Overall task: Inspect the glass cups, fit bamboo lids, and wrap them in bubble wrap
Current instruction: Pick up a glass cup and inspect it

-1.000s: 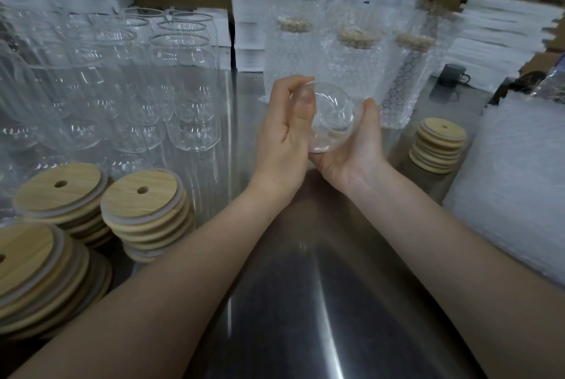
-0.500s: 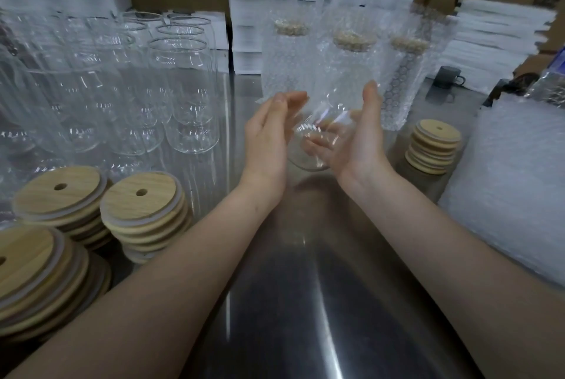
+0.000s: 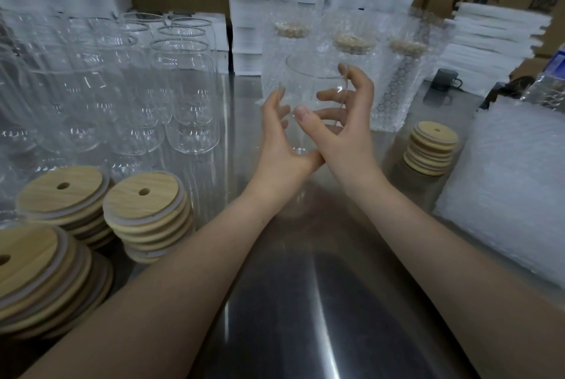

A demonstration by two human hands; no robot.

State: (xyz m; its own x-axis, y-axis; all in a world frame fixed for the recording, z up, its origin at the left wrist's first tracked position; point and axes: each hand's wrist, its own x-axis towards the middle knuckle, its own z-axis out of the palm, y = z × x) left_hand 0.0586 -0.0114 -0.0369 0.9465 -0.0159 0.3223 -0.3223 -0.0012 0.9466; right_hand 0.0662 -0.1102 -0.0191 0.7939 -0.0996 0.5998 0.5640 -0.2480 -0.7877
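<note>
I hold one clear glass cup (image 3: 312, 79) upright above the steel table (image 3: 305, 302), mouth up, between both hands. My left hand (image 3: 279, 140) cups its lower left side and base. Around its right side curls my right hand (image 3: 342, 125), thumb across the front and fingers spread behind the glass. Several bare glass cups (image 3: 186, 94) stand in rows at the left. Bamboo lids with straw holes sit in stacks at the near left (image 3: 143, 204) and in a small stack (image 3: 432, 146) at the right. Three wrapped, lidded cups (image 3: 351, 51) stand behind my hands.
A pile of bubble wrap sheets (image 3: 507, 195) lies at the right edge. White foam stacks (image 3: 495, 39) and cardboard boxes line the back. A small dark mug (image 3: 444, 80) sits at the far right of the table.
The cup has turned from lying sideways with its base toward me to standing upright. Both hands shifted their hold around it, and it rose slightly.
</note>
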